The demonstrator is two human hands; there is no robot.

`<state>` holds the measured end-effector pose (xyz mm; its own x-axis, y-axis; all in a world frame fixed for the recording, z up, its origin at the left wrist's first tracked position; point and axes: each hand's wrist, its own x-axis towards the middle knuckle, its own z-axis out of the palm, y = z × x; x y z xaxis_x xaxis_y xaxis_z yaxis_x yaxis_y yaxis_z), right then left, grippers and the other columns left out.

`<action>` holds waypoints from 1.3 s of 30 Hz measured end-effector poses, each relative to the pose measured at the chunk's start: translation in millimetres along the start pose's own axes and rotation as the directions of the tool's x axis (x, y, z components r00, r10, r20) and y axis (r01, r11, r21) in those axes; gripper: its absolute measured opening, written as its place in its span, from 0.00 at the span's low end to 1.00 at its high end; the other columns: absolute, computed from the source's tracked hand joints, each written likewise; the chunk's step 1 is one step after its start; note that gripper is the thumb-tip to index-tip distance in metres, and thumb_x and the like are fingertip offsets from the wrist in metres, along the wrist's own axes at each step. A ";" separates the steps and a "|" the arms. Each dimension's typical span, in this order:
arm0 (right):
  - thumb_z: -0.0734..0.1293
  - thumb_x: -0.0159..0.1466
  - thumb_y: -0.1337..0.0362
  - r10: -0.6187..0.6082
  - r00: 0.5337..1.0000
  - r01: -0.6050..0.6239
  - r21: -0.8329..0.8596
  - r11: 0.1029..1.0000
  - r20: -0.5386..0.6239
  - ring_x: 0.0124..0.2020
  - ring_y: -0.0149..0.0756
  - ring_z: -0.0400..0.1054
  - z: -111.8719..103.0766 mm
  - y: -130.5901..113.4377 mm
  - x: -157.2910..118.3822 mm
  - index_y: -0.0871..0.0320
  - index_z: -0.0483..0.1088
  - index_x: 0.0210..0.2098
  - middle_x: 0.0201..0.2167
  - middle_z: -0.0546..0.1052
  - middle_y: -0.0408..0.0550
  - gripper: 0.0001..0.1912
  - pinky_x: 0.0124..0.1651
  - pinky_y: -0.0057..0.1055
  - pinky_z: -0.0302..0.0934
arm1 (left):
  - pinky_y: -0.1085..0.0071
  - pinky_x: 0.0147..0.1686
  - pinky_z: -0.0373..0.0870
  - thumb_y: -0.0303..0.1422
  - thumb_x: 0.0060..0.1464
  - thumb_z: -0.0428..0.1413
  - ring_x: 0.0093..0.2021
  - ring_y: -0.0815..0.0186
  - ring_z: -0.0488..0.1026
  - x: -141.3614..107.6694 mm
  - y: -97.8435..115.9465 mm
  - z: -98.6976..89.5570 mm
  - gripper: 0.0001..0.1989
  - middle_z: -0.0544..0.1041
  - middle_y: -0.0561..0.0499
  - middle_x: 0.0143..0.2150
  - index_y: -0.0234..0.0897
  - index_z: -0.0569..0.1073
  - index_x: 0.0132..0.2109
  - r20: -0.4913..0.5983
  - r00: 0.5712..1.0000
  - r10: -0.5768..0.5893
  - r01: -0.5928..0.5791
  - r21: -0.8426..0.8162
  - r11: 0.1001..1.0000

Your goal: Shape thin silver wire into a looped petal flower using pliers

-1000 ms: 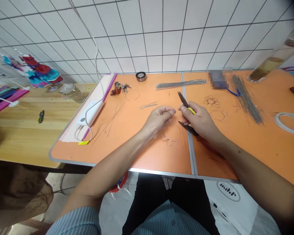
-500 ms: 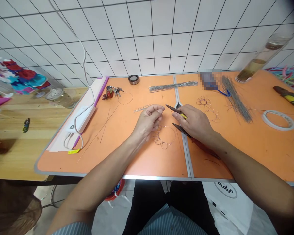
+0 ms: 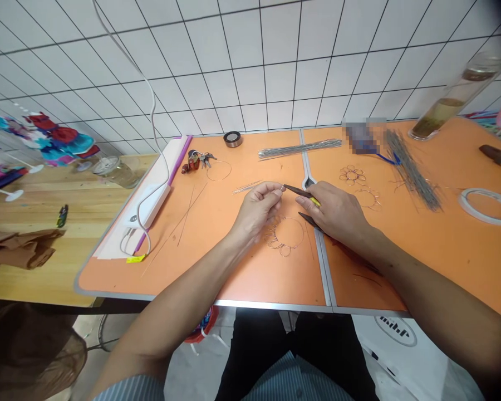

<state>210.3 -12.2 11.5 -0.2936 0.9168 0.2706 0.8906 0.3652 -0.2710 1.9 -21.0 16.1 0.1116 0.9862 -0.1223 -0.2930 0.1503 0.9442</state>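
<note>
In the head view, my left hand (image 3: 258, 210) pinches a small piece of thin wire (image 3: 283, 188) between thumb and fingertips. My right hand (image 3: 340, 209) grips long-nose pliers (image 3: 295, 190) with a bit of yellow on the handle, and their dark tip meets the wire at my left fingertips. Beneath my right hand lies a second dark-jawed tool (image 3: 310, 220), its handles mostly covered by my forearm. A wire ring with small petal loops (image 3: 284, 252) rests on the orange table (image 3: 250, 281) just below my hands.
Behind my hands lie a bundle of straight wires (image 3: 299, 148) and a roll of black tape (image 3: 232, 139). Wire flowers (image 3: 353, 175), a darker wire bundle (image 3: 415, 172) and a white tape ring (image 3: 467, 207) are on the right. Keys (image 3: 204, 159) and a white power strip (image 3: 149, 207) sit left.
The pliers' tip has moved left to the wire at my left fingertips. The whole view has shifted slightly, with the table appearing further right.
</note>
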 end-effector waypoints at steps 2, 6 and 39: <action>0.63 0.79 0.49 -0.003 1.000 0.003 -0.003 1.000 -0.002 0.41 0.43 0.74 -0.1 0.2 -0.1 0.55 0.76 0.43 0.43 0.81 0.52 0.18 0.34 0.35 0.50 | 0.77 0.18 0.41 0.34 0.58 0.66 0.18 0.77 0.50 -0.2 0.2 0.5 0.09 0.68 0.59 0.25 0.36 0.78 0.43 -0.001 1.000 0.005 -0.005 0.004 1.000; 0.63 0.79 0.50 -0.008 1.000 0.008 0.000 1.000 0.004 0.41 0.43 0.74 -1.4 -0.6 -0.2 0.55 0.77 0.43 0.43 0.82 0.52 0.18 0.35 0.35 0.49 | 0.77 0.18 0.42 0.33 0.59 0.65 0.18 0.77 0.50 -0.7 0.9 1.9 0.08 0.68 0.58 0.25 0.36 0.77 0.43 -0.004 1.000 0.006 -0.006 0.008 1.000; 0.61 0.79 0.48 0.004 0.999 -0.005 0.016 1.000 0.040 0.39 0.44 0.73 -3.5 -3.3 -1.9 0.55 0.77 0.42 0.39 0.82 0.51 0.21 0.34 0.36 0.47 | 0.75 0.19 0.41 0.36 0.55 0.69 0.19 0.78 0.51 -0.6 1.8 3.7 0.11 0.68 0.58 0.25 0.35 0.77 0.40 -0.047 0.999 -0.001 0.002 0.018 1.000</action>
<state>209.2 -15.7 15.1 -0.3035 0.9241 0.2321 0.8863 0.3632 -0.2874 4.8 -21.6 18.9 0.0668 0.9882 -0.1381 -0.2757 0.1513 0.9493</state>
